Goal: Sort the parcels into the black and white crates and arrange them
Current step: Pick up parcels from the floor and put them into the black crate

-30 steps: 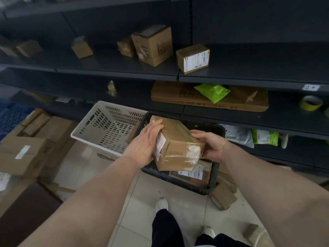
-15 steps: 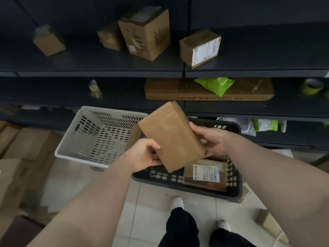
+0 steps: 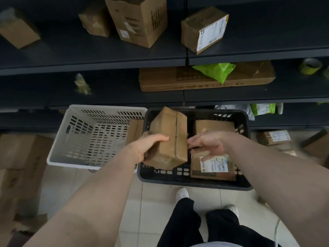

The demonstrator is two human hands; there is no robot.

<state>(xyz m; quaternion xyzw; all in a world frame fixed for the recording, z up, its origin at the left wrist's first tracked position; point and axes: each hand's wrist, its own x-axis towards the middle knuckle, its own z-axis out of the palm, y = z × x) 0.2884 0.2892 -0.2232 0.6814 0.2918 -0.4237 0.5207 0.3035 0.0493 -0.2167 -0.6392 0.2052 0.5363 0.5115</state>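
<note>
My left hand [image 3: 151,145] grips a brown taped cardboard parcel [image 3: 169,138] from its left side, holding it over the left half of the black crate [image 3: 195,182]. My right hand [image 3: 206,143] hovers just right of the parcel with fingers extended, fingertips at its edge. Inside the black crate lie a labelled parcel [image 3: 213,166] and another brown parcel [image 3: 213,126]. The white crate [image 3: 96,136] stands to the left of the black one, with a brown box [image 3: 135,131] wedged between them.
Dark shelves behind the crates carry several cardboard parcels [image 3: 204,29], a long flat box [image 3: 204,81] with a green bag [image 3: 217,70], and a tape roll [image 3: 310,65]. Cardboard boxes [image 3: 19,166] pile at the left; another parcel [image 3: 275,138] lies at the right. My feet stand on the tiled floor.
The parcel has been turned and lowered into the black crate's left half. My right hand has let go of it and opened. The view has tilted downward.
</note>
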